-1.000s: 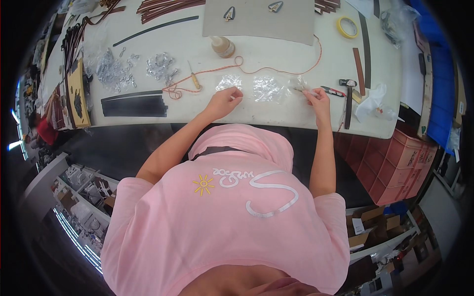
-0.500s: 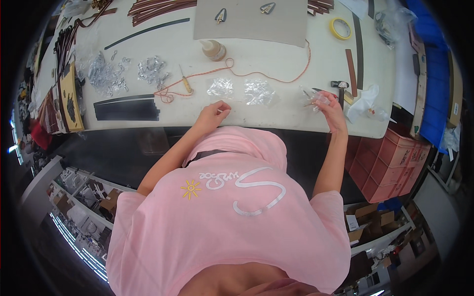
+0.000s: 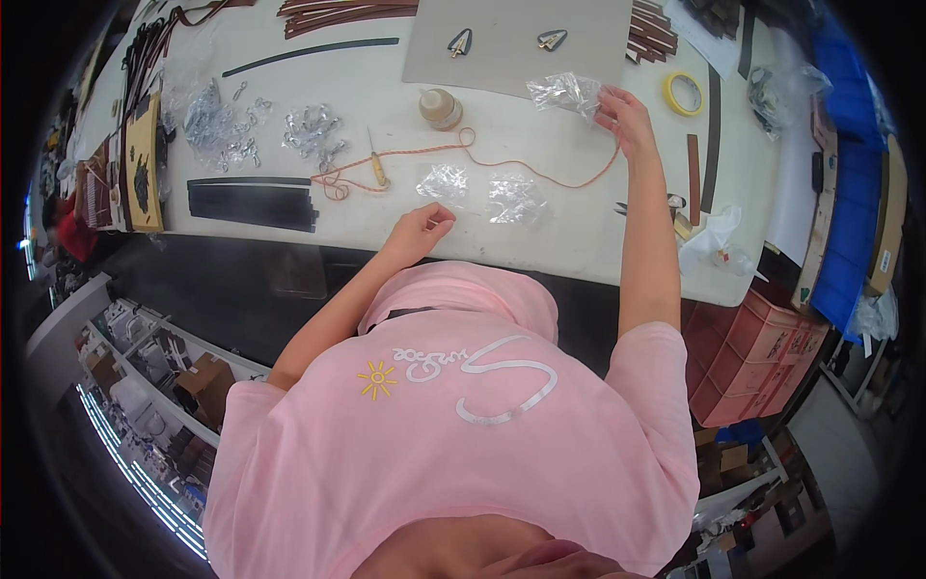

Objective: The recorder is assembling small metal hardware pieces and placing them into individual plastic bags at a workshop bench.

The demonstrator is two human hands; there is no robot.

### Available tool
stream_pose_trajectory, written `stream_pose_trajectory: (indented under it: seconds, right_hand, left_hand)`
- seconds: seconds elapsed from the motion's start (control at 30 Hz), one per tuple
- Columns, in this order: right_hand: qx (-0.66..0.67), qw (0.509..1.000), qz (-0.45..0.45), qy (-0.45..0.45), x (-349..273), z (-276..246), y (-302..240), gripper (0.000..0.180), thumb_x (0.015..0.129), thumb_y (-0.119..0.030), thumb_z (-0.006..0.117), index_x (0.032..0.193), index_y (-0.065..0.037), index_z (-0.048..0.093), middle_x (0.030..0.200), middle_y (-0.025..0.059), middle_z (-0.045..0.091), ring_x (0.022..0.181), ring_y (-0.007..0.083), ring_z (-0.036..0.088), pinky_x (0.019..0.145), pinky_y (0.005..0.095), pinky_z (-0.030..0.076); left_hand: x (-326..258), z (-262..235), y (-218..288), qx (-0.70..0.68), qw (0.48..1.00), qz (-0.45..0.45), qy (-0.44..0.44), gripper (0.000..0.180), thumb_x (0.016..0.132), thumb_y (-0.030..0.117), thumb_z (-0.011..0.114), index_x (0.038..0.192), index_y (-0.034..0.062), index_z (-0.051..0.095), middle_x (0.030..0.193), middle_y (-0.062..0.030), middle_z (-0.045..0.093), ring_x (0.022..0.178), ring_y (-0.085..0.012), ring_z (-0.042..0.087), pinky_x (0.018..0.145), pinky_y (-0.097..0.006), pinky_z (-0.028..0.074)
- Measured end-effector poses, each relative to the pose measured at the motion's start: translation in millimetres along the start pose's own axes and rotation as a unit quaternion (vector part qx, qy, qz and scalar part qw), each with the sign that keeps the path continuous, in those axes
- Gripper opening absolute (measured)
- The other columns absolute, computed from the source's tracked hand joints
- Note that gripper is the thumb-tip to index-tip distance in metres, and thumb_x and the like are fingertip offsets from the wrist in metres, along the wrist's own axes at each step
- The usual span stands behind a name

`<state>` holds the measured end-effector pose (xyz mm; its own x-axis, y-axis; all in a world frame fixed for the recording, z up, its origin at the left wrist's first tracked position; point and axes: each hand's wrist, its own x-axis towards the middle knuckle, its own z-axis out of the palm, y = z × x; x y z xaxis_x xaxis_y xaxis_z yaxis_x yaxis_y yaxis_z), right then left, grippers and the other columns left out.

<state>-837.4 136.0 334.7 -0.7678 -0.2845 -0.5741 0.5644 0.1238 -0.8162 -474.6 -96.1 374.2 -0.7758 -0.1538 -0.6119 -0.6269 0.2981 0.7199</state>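
My right hand (image 3: pixel 625 118) is closed on the edge of a clear plastic bag (image 3: pixel 563 94) over the right front part of a grey board (image 3: pixel 502 58). Two strap pieces with metal fittings, one (image 3: pixel 460 43) left and another (image 3: pixel 552 40) right, lie on that board. My left hand (image 3: pixel 424 230) rests near the table's front edge with its fingers curled; whether something small is in them I cannot make out. Just beyond it are two more clear bags, one (image 3: pixel 443 185) on the left and one (image 3: pixel 516 198) on the right.
An orange cord (image 3: pixel 540 176) winds past a wooden-handled awl (image 3: pixel 377 172) and a glue bottle (image 3: pixel 441 109). Black strips (image 3: pixel 251 203) and metal clasps (image 3: pixel 313 132) lie left. Yellow tape (image 3: pixel 683 94), a brown strip (image 3: pixel 693 174) and pliers (image 3: pixel 622 207) are right; a red crate (image 3: pixel 752 357) stands below.
My right hand has moved forward and slightly left with the plastic bag, from the table's right front to above the grey board. My left hand stays about where it was.
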Motion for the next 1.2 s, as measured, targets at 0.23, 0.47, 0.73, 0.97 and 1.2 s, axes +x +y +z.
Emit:
stream_pose_trajectory:
  seconds: [0.23, 0.47, 0.73, 0.97, 1.2]
  right_hand:
    - [-0.006, 1.0, 0.001, -0.017, 12.2, -3.9, -6.2, 0.04, 0.094, -0.017, 0.068, 0.129, -0.002, 0.058, 0.113, 0.0057, 0.067, 0.097, 0.0158, 0.065, 0.087, 0.0327, 0.056]
    - [-0.131, 0.981, -0.128, 0.062, -42.8, -4.0, 14.3, 0.032, 0.095, -0.02, 0.065, 0.121, -0.002, 0.065, 0.109, 0.0061, 0.07, 0.093, 0.0137, 0.064, 0.082, 0.0269, 0.051]
    - [-0.435, 0.895, -0.095, 0.038, -182.2, 61.4, 125.4, 0.043, 0.086, -0.035, 0.074, 0.116, -0.005, 0.064, 0.114, 0.0159, 0.063, 0.095, 0.0306, 0.066, 0.084, 0.0414, 0.052]
    - [-0.519, 0.843, -0.079, 0.12, -179.0, 90.2, 138.8, 0.044, 0.08, -0.033, 0.078, 0.108, -0.003, 0.061, 0.107, 0.0154, 0.063, 0.106, 0.0356, 0.058, 0.088, 0.0452, 0.048]
    - [-0.326, 0.94, -0.038, 0.092, -177.8, 58.8, 158.9, 0.021, 0.087, -0.021, 0.07, 0.096, -0.002, 0.067, 0.089, 0.0092, 0.068, 0.084, 0.0258, 0.064, 0.075, 0.0386, 0.052]
  left_hand:
    - [-10.1, -6.7, -27.5, -0.052, 0.997, -0.04, 0.028, 0.024, 0.095, 0.022, 0.064, 0.109, 0.0025, 0.068, 0.097, -0.0104, 0.073, 0.085, -0.02, 0.069, 0.079, -0.033, 0.054]
    - [-5.0, -10.2, -33.2, -0.044, 0.998, -0.029, 0.034, 0.024, 0.095, 0.022, 0.064, 0.109, 0.0037, 0.068, 0.098, -0.0108, 0.073, 0.084, -0.0198, 0.069, 0.078, -0.033, 0.054]
    - [18.3, -19.6, -44.7, 0.074, 0.971, 0.03, 0.224, 0.04, 0.088, 0.02, 0.071, 0.123, 0.0083, 0.057, 0.106, -0.0126, 0.062, 0.079, -0.0268, 0.068, 0.075, -0.04, 0.055]
    - [44.6, -6.2, -28.2, 0.162, 0.961, 0.022, 0.222, 0.035, 0.086, 0.018, 0.071, 0.116, 0.0078, 0.057, 0.105, -0.0132, 0.061, 0.087, -0.0315, 0.067, 0.077, -0.044, 0.053]
    - [37.4, -25.6, -58.6, 0.16, 0.975, 0.043, 0.147, 0.024, 0.084, 0.016, 0.07, 0.105, 0.0089, 0.06, 0.11, -0.0108, 0.061, 0.095, -0.0306, 0.065, 0.074, -0.043, 0.053]
